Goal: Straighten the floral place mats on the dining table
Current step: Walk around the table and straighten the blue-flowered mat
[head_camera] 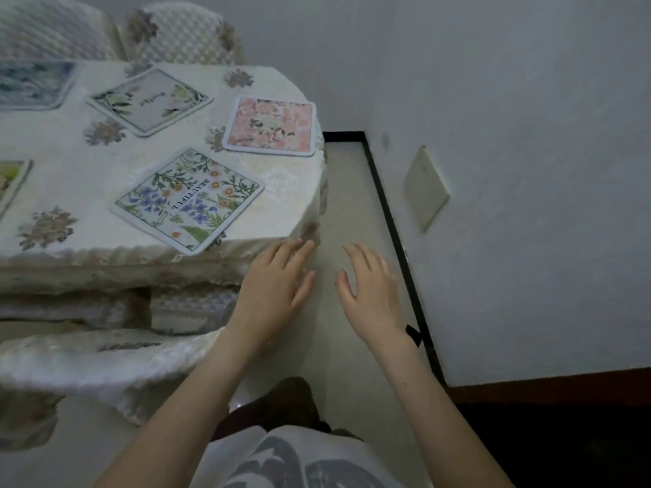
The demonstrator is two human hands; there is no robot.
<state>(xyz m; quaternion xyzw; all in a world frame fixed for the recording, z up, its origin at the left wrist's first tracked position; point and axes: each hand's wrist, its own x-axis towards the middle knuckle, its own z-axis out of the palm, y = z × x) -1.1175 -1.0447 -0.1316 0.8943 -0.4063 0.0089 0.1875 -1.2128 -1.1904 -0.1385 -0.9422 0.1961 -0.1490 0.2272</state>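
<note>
Dining table (88,170): 3 floral mats lie fully in view. White mat (149,100) and blue-flower mat (188,200) rotated, latter overhanging near edge; pink mat (270,126) near right edge. Left hand (273,294), right hand (370,290): fingers spread, empty, over bare floor (352,191) beside table.

A cream wall plate (425,187) sits on the white wall (510,100); below it, black skirting (391,220) borders the pale floor (348,206).

Dim, flat, bluish indoor light with soft shadows, slight blur throughout, and wide-angle bending at the edges.
</note>
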